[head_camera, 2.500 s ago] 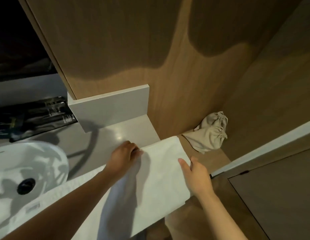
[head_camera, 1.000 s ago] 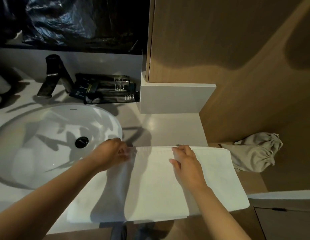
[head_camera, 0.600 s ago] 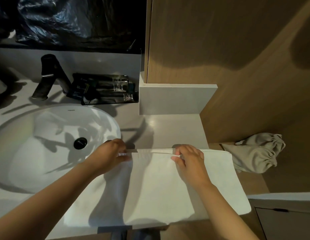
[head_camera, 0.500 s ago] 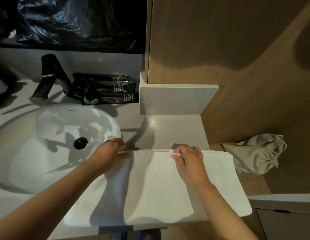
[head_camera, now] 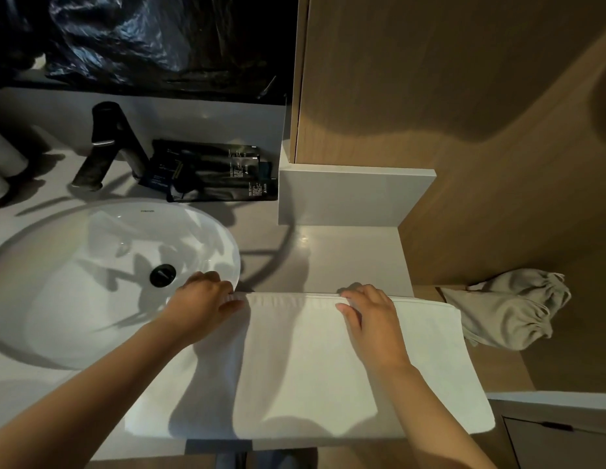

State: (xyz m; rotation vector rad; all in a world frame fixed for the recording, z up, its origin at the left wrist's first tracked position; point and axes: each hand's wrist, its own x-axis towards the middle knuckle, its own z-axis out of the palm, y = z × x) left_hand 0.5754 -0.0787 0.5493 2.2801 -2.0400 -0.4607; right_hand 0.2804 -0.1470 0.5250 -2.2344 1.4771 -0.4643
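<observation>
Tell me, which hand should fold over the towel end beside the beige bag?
Probably the right hand: it holds the white towel nearest the end by the beige bag. The left hand grips the far edge over by the sink.

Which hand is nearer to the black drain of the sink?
Left. The left hand grips the towel edge just beside the drain, at the basin rim; the right hand holds the same edge, farther right.
</observation>
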